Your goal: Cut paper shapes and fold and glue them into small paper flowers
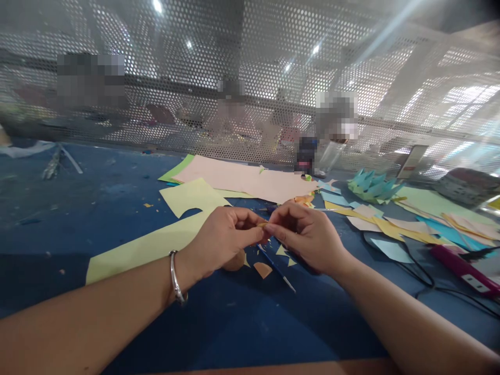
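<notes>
Forearms (117,307) lead to hands (221,234) together, pinching a tiny piece (264,225) over a blue table (250,333) before a perforated screen (250,41).

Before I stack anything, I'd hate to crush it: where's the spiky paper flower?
In the head view, the paper flower is on the blue table toward the back right, beyond the right hand and just left of the pale green sheet.

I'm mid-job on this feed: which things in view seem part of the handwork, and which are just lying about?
Likely in use:
- small yellowish piece, pinched between left hand and right hand
- possibly the orange paper cut-out nearby

Apparently just lying about:
- magenta plastic power strip
- spiky blue-and-green paper shape
</notes>
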